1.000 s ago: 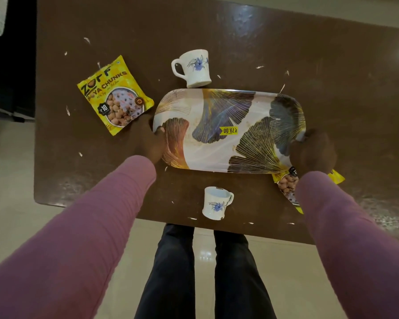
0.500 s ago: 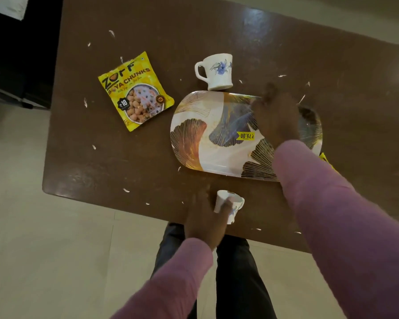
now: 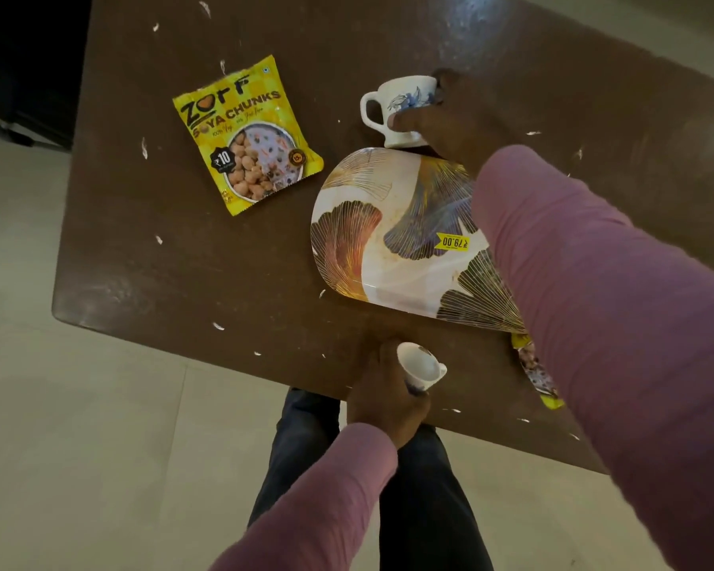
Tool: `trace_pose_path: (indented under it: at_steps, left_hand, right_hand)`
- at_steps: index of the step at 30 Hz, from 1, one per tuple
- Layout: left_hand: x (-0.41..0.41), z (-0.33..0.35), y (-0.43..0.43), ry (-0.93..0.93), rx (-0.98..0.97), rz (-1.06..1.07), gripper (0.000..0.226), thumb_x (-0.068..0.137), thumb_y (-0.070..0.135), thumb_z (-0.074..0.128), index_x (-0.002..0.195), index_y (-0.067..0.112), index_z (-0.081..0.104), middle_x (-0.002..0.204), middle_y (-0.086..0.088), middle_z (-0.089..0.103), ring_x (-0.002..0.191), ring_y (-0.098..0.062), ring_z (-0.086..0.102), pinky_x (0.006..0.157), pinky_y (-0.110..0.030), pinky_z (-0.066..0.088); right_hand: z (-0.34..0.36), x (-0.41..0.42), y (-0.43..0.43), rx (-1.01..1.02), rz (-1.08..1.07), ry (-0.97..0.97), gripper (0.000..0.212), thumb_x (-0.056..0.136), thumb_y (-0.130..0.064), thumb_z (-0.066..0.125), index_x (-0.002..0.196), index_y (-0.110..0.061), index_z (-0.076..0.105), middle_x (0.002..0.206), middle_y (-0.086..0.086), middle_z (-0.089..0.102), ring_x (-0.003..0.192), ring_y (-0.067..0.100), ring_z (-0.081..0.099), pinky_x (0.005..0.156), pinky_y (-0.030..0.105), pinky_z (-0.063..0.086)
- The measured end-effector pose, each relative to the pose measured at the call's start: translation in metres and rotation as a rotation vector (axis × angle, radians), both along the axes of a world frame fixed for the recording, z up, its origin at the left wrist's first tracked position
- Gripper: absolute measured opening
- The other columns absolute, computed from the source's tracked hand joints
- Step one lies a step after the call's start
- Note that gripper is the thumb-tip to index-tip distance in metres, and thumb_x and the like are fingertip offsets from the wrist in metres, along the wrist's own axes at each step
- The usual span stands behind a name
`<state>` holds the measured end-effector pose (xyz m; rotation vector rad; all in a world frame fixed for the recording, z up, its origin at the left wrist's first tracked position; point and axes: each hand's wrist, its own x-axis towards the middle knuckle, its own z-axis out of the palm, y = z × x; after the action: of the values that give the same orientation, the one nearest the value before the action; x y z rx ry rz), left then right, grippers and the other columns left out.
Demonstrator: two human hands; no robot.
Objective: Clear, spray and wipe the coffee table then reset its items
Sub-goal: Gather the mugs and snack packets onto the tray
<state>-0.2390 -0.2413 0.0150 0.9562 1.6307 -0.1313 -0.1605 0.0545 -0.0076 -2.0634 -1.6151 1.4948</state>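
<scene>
Presently your table (image 3: 182, 261) reads dark brown and glossy, littered with small white scraps (image 3: 218, 326). A leaf-patterned tray (image 3: 388, 241) with a yellow sticker (image 3: 452, 242) lies at its middle. One yellow packet (image 3: 246, 133) lies to the tray's left, and a second packet (image 3: 536, 372) shows partly beside your right sleeve (image 3: 594, 302).

Your right hand (image 3: 454, 121) grasps the far cup (image 3: 405, 105), thumb across its front, just beyond the tray. Your left hand (image 3: 384, 397) grasps the near cup (image 3: 421, 366) at the table's near edge, tilted, mouth showing.

Half a second ago your right hand was over the tray, and your left was only reaching the near cup.
</scene>
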Motion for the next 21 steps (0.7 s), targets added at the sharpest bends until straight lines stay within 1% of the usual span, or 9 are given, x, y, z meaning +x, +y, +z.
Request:
trace_pose_path:
  at_steps: [3,8,10,12,14,17,18,19,21]
  left_hand:
    - [-0.004,0.009,-0.004,-0.095,0.091,0.001,0.07,0.079,0.034,0.078,0.135,0.031,0.038,0.129,0.009,0.056,0.119,-0.013,0.056,0.099,-0.031,0.051]
    - [-0.003,0.011,0.024,-0.035,0.39,0.056,0.07,0.073,0.041,0.082,0.132,0.025,0.048,0.126,0.006,0.06,0.114,-0.01,0.056,0.098,-0.026,0.049]
    - [-0.001,0.007,0.044,-0.075,0.427,0.1,0.071,0.072,0.035,0.084,0.131,0.025,0.048,0.126,0.004,0.059,0.115,-0.012,0.055,0.096,-0.029,0.051]
    - [0.001,0.005,0.063,-0.087,0.434,0.085,0.071,0.072,0.031,0.084,0.132,0.027,0.045,0.125,0.003,0.057,0.114,-0.015,0.053,0.093,-0.036,0.053]
    - [0.003,0.003,0.077,-0.074,0.427,0.028,0.072,0.074,0.026,0.083,0.135,0.026,0.043,0.126,0.0,0.057,0.115,-0.018,0.052,0.092,-0.036,0.051]
    - [0.006,-0.001,0.089,-0.027,0.441,-0.069,0.072,0.076,0.022,0.082,0.137,0.019,0.043,0.126,-0.005,0.056,0.117,-0.021,0.05,0.084,-0.027,0.043]
    - [0.007,-0.003,0.091,-0.011,0.449,-0.084,0.072,0.076,0.022,0.082,0.136,0.019,0.043,0.127,-0.006,0.056,0.117,-0.022,0.05,0.082,-0.026,0.041]
    - [0.007,-0.006,0.092,0.003,0.45,-0.088,0.073,0.075,0.022,0.083,0.136,0.019,0.043,0.126,-0.006,0.056,0.116,-0.022,0.051,0.082,-0.026,0.041]
    - [0.008,-0.011,0.091,0.025,0.451,-0.09,0.073,0.074,0.023,0.084,0.135,0.019,0.043,0.125,-0.006,0.057,0.114,-0.022,0.052,0.081,-0.027,0.043]
  right_hand:
    - [0.003,0.009,-0.001,0.01,-0.004,0.033,0.059,0.075,-0.029,0.078,0.125,-0.01,0.053,0.103,-0.004,0.056,0.069,-0.004,0.049,0.049,0.0,0.038]
    - [0.031,0.036,-0.033,0.161,-0.017,0.073,0.067,0.073,-0.018,0.079,0.13,-0.01,0.044,0.108,-0.008,0.054,0.085,-0.006,0.05,0.065,-0.002,0.038]
    - [0.032,0.051,-0.05,0.194,-0.023,0.046,0.078,0.069,-0.021,0.082,0.134,-0.01,0.04,0.108,-0.012,0.054,0.091,-0.004,0.053,0.074,0.004,0.041]
    - [0.029,0.067,-0.068,0.194,-0.027,0.049,0.087,0.067,-0.026,0.084,0.14,-0.013,0.037,0.116,-0.01,0.056,0.101,0.003,0.056,0.084,0.015,0.048]
    - [0.028,0.076,-0.082,0.225,0.003,-0.009,0.082,0.069,-0.033,0.082,0.138,-0.02,0.041,0.117,-0.01,0.055,0.1,0.003,0.054,0.084,0.019,0.049]
    - [0.023,0.08,-0.096,0.289,0.031,-0.055,0.071,0.069,-0.043,0.079,0.13,-0.024,0.047,0.12,-0.006,0.056,0.104,0.011,0.055,0.085,0.035,0.052]
    - [0.021,0.079,-0.099,0.306,0.028,-0.057,0.069,0.069,-0.045,0.079,0.128,-0.024,0.049,0.12,-0.005,0.057,0.105,0.012,0.056,0.084,0.036,0.053]
    - [0.018,0.079,-0.101,0.311,0.016,-0.057,0.068,0.069,-0.046,0.08,0.126,-0.024,0.05,0.12,-0.006,0.057,0.105,0.011,0.057,0.083,0.033,0.052]
    - [0.014,0.077,-0.105,0.305,-0.01,-0.084,0.067,0.069,-0.046,0.081,0.125,-0.025,0.051,0.119,-0.008,0.059,0.102,0.009,0.057,0.077,0.013,0.045]
